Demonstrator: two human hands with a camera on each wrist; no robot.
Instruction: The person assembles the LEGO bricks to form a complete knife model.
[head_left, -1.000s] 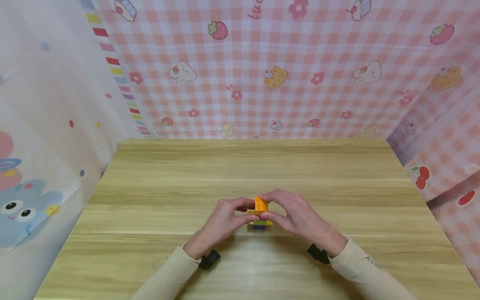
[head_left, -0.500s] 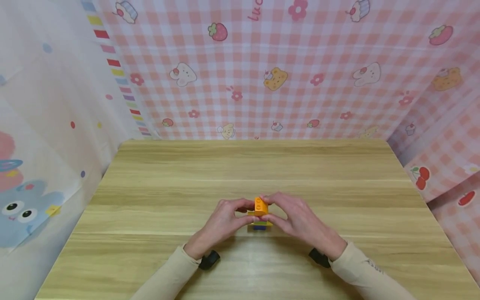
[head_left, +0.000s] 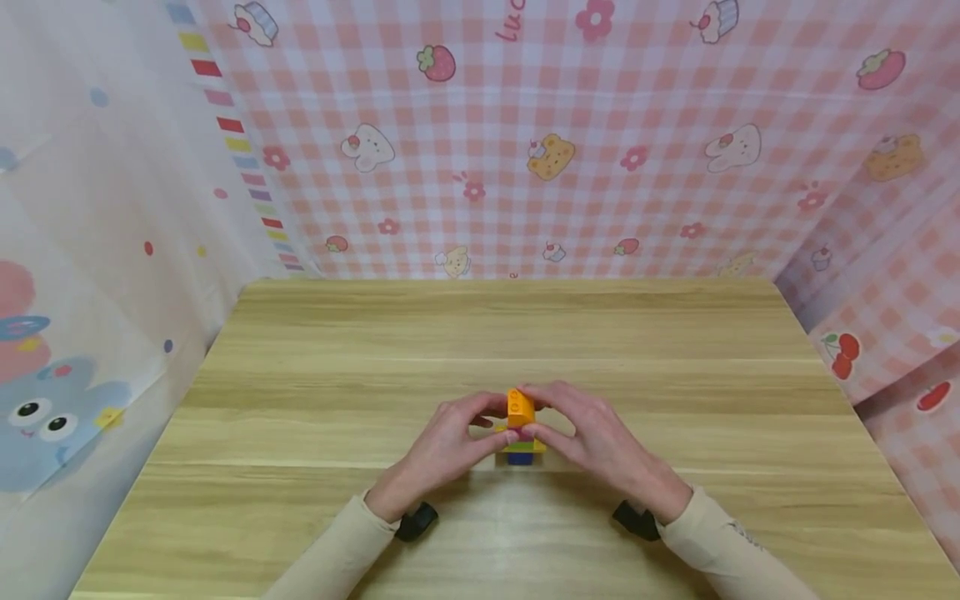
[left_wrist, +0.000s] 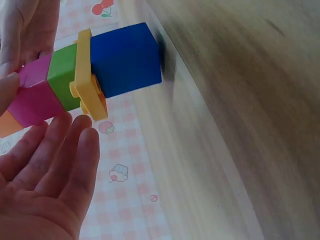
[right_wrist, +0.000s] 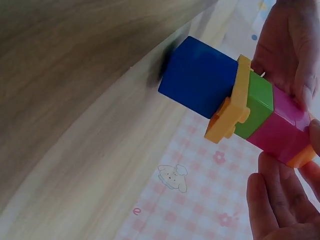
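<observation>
**Both hands on a block stack at the middle of the table**

Nearest the camera, two cream sleeves enter from the bottom edge of the head view, each with a dark wrist strap. Just above them, at frame centre, the left hand (head_left: pixel 442 446) and the right hand (head_left: pixel 592 442) meet around a small block stack (head_left: pixel 521 429) that stands on the wooden table (head_left: pixel 480 333). The stack reads, bottom to top, as a blue block (left_wrist: pixel 125 60), a thin yellow plate (left_wrist: pixel 85 75), a green block (left_wrist: pixel 64 75), a magenta block (left_wrist: pixel 32 95) and an orange block (head_left: pixel 521 408).

The right hand pinches the orange block between thumb and fingertips. The left hand's thumb and fingers touch the upper blocks from the left side of the frame; whether they truly clamp them I cannot tell.

Against the frames of a second ago, the orange block sits slightly higher in the picture and the hands have barely shifted, so I judge the top piece is being worked rather than released.

Beyond the table hangs a pink checked cloth (head_left: pixel 600 167) printed with strawberries, flowers and cupcakes; at its top edge pink letters read "Luc", cut off.
</observation>
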